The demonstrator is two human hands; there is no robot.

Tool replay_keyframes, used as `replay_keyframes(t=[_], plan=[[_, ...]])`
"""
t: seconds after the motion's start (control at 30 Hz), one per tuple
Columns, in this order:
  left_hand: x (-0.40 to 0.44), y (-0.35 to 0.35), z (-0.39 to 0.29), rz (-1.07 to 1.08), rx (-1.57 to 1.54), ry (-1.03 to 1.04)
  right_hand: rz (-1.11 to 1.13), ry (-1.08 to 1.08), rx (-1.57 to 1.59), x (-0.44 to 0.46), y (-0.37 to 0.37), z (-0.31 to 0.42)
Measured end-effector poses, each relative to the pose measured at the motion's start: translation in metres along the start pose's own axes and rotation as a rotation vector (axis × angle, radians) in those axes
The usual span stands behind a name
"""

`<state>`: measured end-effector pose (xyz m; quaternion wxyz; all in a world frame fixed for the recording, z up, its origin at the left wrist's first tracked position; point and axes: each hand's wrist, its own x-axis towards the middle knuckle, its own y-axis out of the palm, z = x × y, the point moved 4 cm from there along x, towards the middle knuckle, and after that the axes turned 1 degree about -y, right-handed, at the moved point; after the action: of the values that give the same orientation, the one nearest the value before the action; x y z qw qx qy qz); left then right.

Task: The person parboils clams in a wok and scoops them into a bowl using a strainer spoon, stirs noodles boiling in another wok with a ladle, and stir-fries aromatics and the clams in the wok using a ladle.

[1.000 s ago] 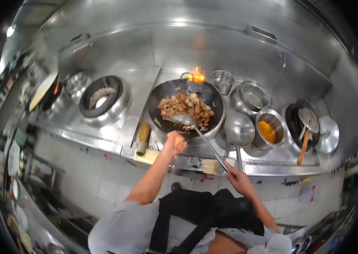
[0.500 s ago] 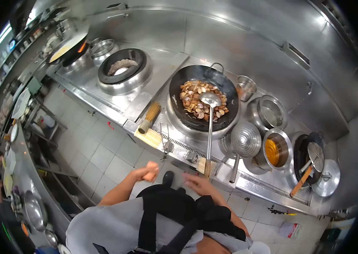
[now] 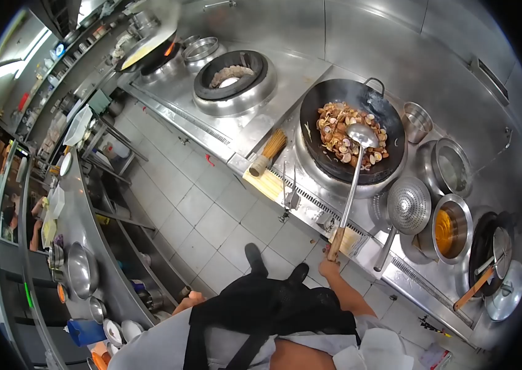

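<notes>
My left hand (image 3: 191, 300), low beside my black apron, has its fingers curled, with a small dark thing at them that I cannot make out. My right hand (image 3: 329, 266) is just below the wooden handle end of the ladle (image 3: 363, 134); its fingers are partly hidden, and contact is unclear. The ladle's bowl lies on browned sliced food (image 3: 337, 126) in the black wok (image 3: 390, 114), and its handle slants over the wok's front rim.
A bamboo brush (image 3: 270, 148), perforated skimmer (image 3: 409, 205), pot of orange liquid (image 3: 465, 217) and metal cup (image 3: 418, 121) surround the wok. Another burner (image 3: 254, 98) is further left. A side counter (image 3: 91, 216) bears bowls; tiled floor (image 3: 211, 228) lies between.
The view has swung left. My right hand has released the ladle shaft it held earlier. My left hand has moved from the wok's front down to my side. The flame behind the wok is gone.
</notes>
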<state>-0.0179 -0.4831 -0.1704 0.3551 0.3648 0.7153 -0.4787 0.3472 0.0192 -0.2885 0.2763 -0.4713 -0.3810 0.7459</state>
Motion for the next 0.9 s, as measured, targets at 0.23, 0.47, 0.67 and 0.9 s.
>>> replay_keyframes(t=[0.23, 0.47, 0.67, 0.9], plan=[[0.012, -0.015, 0.012, 0.009, -0.245, -0.029, 0.16, 0.13, -0.214, -0.025, -0.012, 0.011], [-0.025, -0.113, -0.052, -0.243, -0.06, -0.192, 0.177, 0.178, 0.466, -0.013, -0.013, -0.035], [0.09, -0.158, -0.03, -0.077, -0.185, -0.025, 0.31, 0.126, 1.972, -0.077, -0.112, 0.032], [0.238, -0.181, -0.02, 0.126, -0.229, 0.071, -0.218, 0.262, 1.441, -0.054, -0.235, 0.095]])
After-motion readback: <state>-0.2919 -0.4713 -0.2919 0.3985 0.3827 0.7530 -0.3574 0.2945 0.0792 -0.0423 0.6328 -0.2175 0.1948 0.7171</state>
